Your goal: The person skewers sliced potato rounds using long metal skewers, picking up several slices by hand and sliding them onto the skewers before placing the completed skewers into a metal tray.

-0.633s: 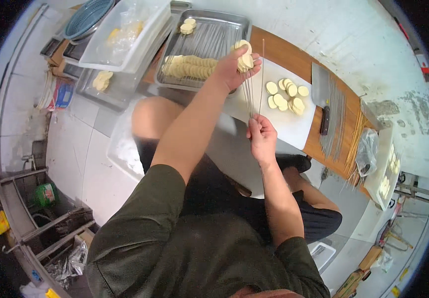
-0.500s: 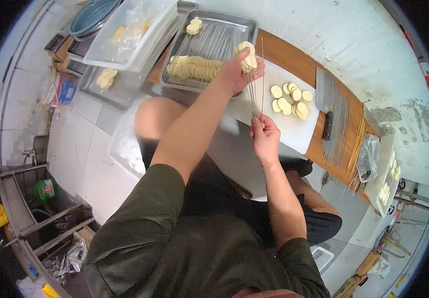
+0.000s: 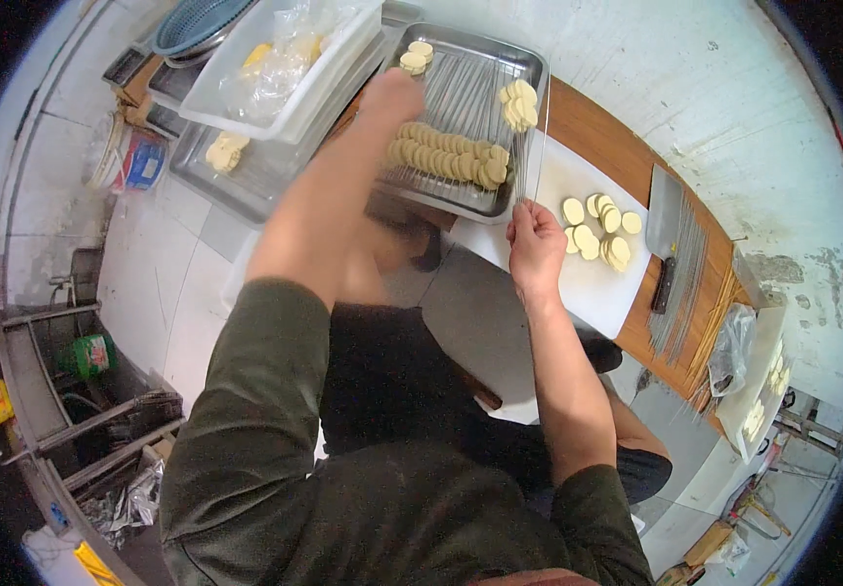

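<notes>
My right hand (image 3: 537, 239) is closed on the lower ends of several thin metal skewers (image 3: 525, 176). Pale yellow round slices (image 3: 519, 104) are threaded in a bunch on their upper part, over the right side of a metal tray (image 3: 546, 73). One of the held skewers stands apart from the bunch on the right, with no slices on it. My left hand (image 3: 394, 96) is over the tray's left rim, just below a small pile of slices (image 3: 417, 57); motion smears its fingers. Rows of skewered slices (image 3: 446, 156) lie along the tray's near side, with bare skewers behind them.
Loose slices lie on a white cutting board (image 3: 597, 298) at the right, beside a cleaver (image 3: 664, 230) and more metal skewers (image 3: 687, 278). A clear bag (image 3: 731, 352) and a white tray of slices (image 3: 756, 386) stand farther right. At the left is a white plastic bin (image 3: 236, 117).
My left hand has left the threaded slices and moved left to the tray's left rim. My right hand still grips the skewers. The whole view has shifted a little.
</notes>
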### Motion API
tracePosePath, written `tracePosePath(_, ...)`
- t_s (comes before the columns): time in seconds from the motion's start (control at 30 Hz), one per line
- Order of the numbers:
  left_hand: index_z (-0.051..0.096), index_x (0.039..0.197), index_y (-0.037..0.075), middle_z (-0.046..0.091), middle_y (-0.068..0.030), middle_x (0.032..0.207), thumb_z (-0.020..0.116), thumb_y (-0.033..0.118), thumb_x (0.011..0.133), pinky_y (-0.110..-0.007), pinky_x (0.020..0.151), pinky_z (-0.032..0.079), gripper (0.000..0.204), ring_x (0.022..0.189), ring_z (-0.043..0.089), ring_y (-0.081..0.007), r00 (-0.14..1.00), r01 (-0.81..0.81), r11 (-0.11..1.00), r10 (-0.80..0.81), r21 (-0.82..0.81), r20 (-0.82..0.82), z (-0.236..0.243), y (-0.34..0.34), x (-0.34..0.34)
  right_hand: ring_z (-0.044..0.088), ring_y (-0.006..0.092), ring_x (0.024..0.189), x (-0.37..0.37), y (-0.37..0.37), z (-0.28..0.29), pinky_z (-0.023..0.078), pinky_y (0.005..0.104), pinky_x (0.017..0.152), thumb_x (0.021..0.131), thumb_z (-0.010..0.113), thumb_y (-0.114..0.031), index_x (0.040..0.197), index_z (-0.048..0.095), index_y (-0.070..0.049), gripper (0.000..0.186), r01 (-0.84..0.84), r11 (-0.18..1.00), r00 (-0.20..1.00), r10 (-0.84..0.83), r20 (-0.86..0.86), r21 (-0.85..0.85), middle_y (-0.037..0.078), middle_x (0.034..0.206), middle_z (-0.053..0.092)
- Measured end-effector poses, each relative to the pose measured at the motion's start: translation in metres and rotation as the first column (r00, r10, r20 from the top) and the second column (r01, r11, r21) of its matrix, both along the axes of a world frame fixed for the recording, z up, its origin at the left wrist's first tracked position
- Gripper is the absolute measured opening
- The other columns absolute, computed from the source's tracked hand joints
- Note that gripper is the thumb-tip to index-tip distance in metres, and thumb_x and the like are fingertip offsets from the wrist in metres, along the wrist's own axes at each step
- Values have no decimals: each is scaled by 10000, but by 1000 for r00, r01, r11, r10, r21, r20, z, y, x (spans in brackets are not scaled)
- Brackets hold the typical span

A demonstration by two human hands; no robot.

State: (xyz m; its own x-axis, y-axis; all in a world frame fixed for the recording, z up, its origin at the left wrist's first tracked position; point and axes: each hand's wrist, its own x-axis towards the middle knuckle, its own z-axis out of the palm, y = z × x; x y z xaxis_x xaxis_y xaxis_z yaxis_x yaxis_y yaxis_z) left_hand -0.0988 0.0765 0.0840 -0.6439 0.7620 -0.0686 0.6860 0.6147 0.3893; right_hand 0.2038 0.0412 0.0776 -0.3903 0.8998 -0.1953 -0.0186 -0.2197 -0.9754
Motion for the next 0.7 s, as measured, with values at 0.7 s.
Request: tracePosePath(0.7, 656, 1066, 31, 638, -164, 1119, 506, 217, 836, -406, 875, 487, 332, 1047, 609, -317, 995, -72, 930, 40, -361, -94, 1, 25, -23, 425, 46, 574, 48, -17, -13, 354, 193, 530, 938, 527, -103, 872, 590, 39, 169, 88, 995, 993, -83, 87, -54, -16, 639, 496)
